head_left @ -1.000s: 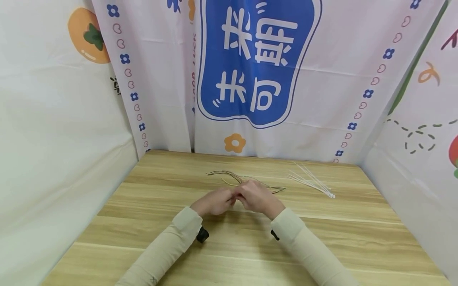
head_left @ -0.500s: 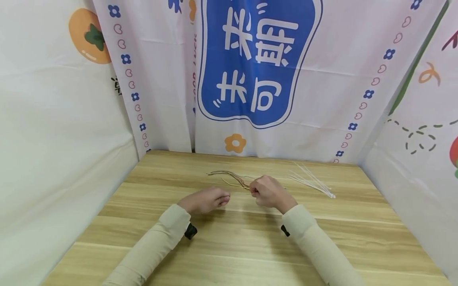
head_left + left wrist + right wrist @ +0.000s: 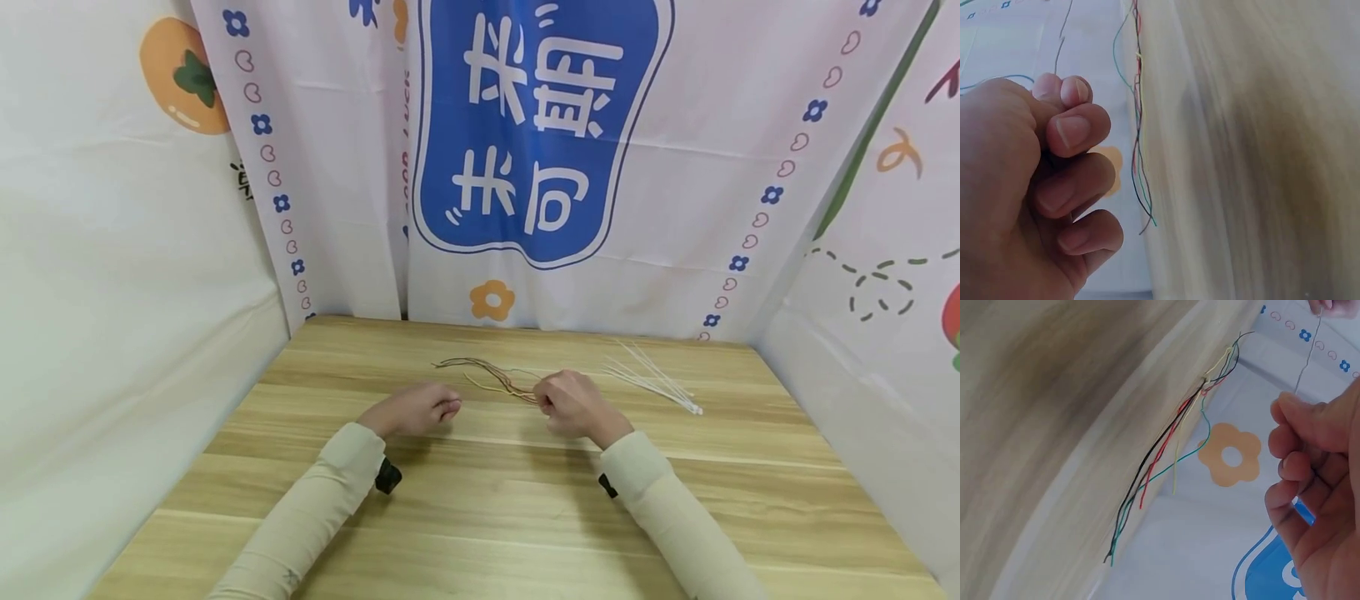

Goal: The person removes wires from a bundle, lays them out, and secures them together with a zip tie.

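Observation:
A thin pale wire (image 3: 1307,359) runs between my two hands, slightly kinked. My left hand (image 3: 416,408) pinches one end between thumb and forefinger, the other fingers curled. My right hand (image 3: 573,404) pinches the other end the same way; in the left wrist view the wire (image 3: 1060,53) rises from my left fingertips. Beyond the hands, a bundle of thin black, red, green and yellow wires (image 3: 487,367) lies on the table, its strands crossing near the middle. In the head view my right hand hides the bundle's right part.
Several white cable ties (image 3: 660,385) lie fanned out at the back right of the wooden table (image 3: 480,517). A printed white curtain (image 3: 345,208) hangs behind the table, with white cloth at both sides.
The hands were together over the table and have moved apart, the left hand to the left and the right hand to the right. The bundle of wires has stayed in place.

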`<state>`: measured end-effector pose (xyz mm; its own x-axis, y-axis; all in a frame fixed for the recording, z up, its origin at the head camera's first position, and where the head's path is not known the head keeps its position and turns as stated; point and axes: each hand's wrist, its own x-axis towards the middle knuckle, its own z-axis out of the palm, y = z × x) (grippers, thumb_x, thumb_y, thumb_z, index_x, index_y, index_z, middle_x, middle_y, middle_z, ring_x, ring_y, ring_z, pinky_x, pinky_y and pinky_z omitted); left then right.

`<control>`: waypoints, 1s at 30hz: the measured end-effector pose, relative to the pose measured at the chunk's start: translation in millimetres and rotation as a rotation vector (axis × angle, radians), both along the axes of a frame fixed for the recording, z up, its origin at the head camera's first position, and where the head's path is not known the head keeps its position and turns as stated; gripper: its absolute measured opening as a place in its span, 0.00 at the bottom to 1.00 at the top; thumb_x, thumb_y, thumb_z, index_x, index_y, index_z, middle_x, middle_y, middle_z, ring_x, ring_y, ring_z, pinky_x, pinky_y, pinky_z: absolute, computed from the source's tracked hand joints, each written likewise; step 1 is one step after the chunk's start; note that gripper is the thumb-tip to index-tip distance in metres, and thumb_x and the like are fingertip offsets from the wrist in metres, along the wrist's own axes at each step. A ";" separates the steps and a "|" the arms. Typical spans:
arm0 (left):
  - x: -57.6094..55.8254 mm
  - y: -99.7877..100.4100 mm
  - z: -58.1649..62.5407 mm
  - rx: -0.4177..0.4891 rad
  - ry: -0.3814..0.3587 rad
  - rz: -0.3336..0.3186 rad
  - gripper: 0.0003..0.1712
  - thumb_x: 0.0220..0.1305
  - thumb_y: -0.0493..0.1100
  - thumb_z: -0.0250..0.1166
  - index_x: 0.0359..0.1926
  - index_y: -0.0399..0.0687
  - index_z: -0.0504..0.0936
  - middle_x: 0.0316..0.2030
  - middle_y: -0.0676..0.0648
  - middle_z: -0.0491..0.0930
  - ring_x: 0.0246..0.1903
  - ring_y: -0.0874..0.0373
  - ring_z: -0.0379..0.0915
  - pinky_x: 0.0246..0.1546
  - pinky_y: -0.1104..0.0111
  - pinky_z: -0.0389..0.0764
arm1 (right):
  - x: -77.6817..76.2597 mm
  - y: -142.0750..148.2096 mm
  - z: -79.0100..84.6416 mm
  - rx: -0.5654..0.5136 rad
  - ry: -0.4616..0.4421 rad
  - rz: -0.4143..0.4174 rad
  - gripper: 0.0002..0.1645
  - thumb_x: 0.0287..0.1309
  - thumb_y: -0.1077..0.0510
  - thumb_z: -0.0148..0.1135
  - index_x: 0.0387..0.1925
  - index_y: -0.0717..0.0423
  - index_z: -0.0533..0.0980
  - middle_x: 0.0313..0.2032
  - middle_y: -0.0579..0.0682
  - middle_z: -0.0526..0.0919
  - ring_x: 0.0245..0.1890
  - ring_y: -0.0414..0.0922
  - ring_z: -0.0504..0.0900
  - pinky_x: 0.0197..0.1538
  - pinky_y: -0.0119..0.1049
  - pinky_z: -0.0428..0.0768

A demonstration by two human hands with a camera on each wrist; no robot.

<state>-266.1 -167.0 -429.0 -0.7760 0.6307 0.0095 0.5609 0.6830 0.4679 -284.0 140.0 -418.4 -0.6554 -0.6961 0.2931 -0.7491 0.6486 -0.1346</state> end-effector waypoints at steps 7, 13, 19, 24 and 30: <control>0.2 -0.3 -1.6 -0.063 0.094 0.114 0.22 0.75 0.32 0.52 0.22 0.55 0.69 0.20 0.58 0.63 0.21 0.66 0.58 0.28 0.71 0.59 | -1.0 3.1 3.0 -0.002 0.012 0.016 0.25 0.34 0.77 0.47 0.15 0.42 0.55 0.16 0.38 0.50 0.20 0.35 0.46 0.27 0.30 0.49; 1.3 8.1 1.5 -0.107 0.142 0.266 0.20 0.55 0.29 0.48 0.18 0.59 0.59 0.17 0.57 0.56 0.21 0.62 0.51 0.29 0.64 0.53 | -2.3 4.3 2.4 0.008 0.040 0.007 0.25 0.31 0.77 0.47 0.15 0.42 0.54 0.16 0.38 0.50 0.20 0.35 0.47 0.27 0.30 0.49; 1.5 12.2 3.8 -0.142 0.138 0.314 0.20 0.55 0.29 0.48 0.17 0.60 0.60 0.17 0.57 0.58 0.21 0.61 0.53 0.31 0.62 0.56 | -4.6 6.9 0.6 0.008 0.050 0.001 0.25 0.31 0.76 0.48 0.15 0.41 0.55 0.16 0.37 0.51 0.20 0.34 0.47 0.27 0.30 0.49; -0.8 14.4 3.4 -0.141 0.134 0.312 0.20 0.54 0.30 0.49 0.17 0.60 0.59 0.16 0.57 0.56 0.20 0.62 0.50 0.28 0.65 0.52 | -7.3 8.8 0.7 0.018 0.017 -0.032 0.25 0.33 0.77 0.47 0.15 0.42 0.54 0.16 0.38 0.49 0.20 0.36 0.46 0.26 0.30 0.48; -2.7 18.4 5.2 -0.134 0.132 0.326 0.20 0.54 0.30 0.48 0.17 0.59 0.57 0.16 0.57 0.55 0.20 0.61 0.48 0.28 0.64 0.51 | -11.3 11.7 0.8 0.032 -0.002 -0.066 0.25 0.33 0.76 0.47 0.14 0.42 0.54 0.16 0.38 0.51 0.20 0.36 0.48 0.26 0.30 0.50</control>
<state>-268.8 -148.6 -423.7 -0.9338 0.3533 0.0567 0.3534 0.8860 0.3002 -295.3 151.7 -417.7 -0.7005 -0.6607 0.2698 -0.7046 0.7004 -0.1142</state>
